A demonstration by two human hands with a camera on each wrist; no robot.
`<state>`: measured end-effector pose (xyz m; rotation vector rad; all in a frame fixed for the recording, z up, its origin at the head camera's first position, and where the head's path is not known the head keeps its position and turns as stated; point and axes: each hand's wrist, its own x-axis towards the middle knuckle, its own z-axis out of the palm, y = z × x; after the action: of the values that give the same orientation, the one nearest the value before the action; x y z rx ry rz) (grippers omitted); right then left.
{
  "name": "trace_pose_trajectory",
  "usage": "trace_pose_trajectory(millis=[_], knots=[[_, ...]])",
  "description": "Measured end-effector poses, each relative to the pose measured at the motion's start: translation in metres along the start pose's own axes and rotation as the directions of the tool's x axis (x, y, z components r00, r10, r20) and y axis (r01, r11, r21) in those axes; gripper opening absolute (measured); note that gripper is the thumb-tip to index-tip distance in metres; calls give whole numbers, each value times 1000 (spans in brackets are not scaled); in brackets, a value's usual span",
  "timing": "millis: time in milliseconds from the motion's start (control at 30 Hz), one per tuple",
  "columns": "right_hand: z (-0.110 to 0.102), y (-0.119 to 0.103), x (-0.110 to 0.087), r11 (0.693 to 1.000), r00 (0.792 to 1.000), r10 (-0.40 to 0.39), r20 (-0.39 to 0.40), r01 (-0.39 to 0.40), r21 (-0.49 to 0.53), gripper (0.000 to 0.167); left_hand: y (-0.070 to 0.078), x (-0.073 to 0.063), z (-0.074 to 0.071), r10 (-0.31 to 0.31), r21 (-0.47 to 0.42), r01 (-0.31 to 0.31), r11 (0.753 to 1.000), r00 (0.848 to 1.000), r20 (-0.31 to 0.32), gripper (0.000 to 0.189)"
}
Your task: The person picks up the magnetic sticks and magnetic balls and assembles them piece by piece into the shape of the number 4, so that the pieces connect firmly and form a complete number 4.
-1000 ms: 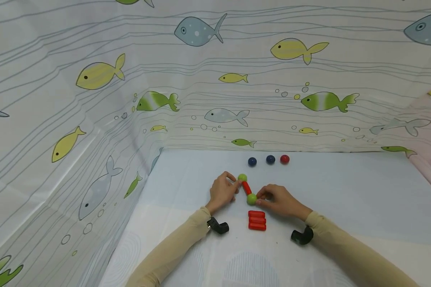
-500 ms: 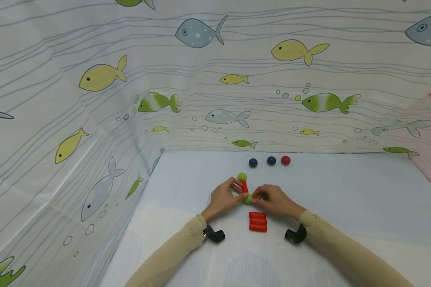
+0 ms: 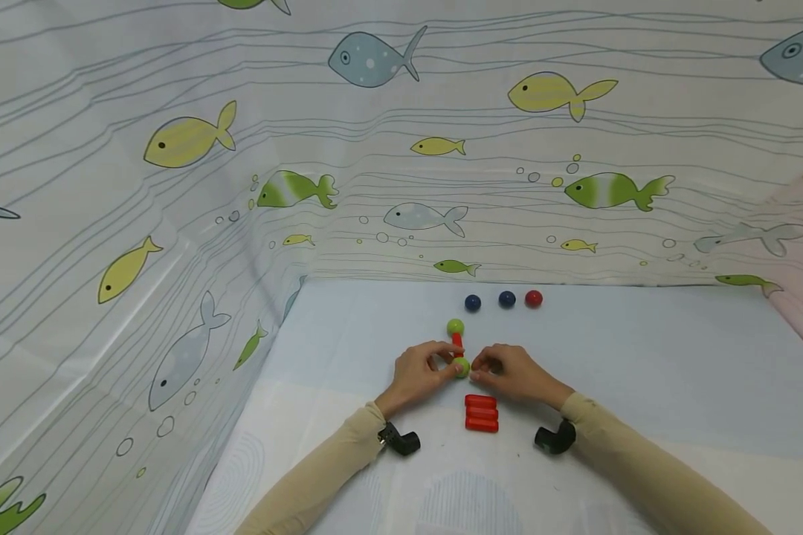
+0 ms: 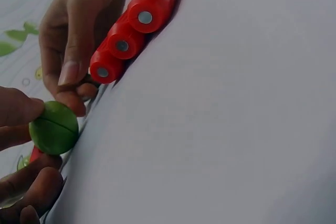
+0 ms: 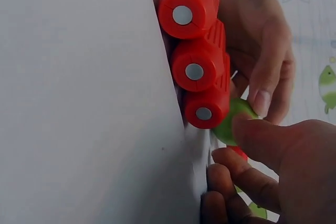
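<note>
In the head view a red rod (image 3: 457,342) joins two light-green balls, with the far ball (image 3: 455,327) at its back end. My left hand (image 3: 423,373) pinches the near green ball (image 3: 462,367) with its thumb, its fingers bent beside the rod. The same ball (image 4: 54,128) shows a seam in the left wrist view. My right hand (image 3: 517,371) is close on the ball's right, fingers loosely bent; the left wrist view shows its thumb off the ball. Whether a fingertip touches it is unclear. In the right wrist view my right thumb (image 5: 262,137) partly covers the ball.
Three red rods (image 3: 482,413) lie side by side nearer me, with metal discs in their ends. At the back stand two dark-blue balls (image 3: 506,299) and a red ball (image 3: 533,299). A fish-printed sheet (image 3: 375,223) rises behind the pale table surface (image 3: 609,357).
My left hand has come from the far green ball to the near one. The rod and balls have turned more upright in the head view. My right hand has shifted slightly left and loosened.
</note>
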<state>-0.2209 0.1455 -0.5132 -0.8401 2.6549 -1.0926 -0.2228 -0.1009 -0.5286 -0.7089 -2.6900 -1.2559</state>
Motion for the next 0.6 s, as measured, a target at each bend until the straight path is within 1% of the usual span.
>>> trace_pose_trajectory(millis=[100, 167, 300, 400, 600], knots=[[-4, 2, -7, 1000, 1000, -1, 27, 1, -1, 23, 1, -1, 0, -7, 5, 7, 1000, 1000, -5, 25], [-8, 3, -13, 1000, 999, -17, 51, 17, 5, 24, 2, -1, 0, -12, 10, 12, 1000, 1000, -7, 24], [-14, 3, -27, 998, 993, -63, 95, 62, 19, 24, 2, -2, 1, 1, 7, -1, 1000, 1000, -21, 21], [-17, 4, -35, 996, 990, -81, 117, 78, 31, 23, 1, -2, 1, 8, 1, -8, 1000, 1000, -29, 20], [-16, 2, -42, 994, 988, -110, 111, 106, 40, 20, 0, -1, 0, 3, -3, -3, 1000, 1000, -30, 21]])
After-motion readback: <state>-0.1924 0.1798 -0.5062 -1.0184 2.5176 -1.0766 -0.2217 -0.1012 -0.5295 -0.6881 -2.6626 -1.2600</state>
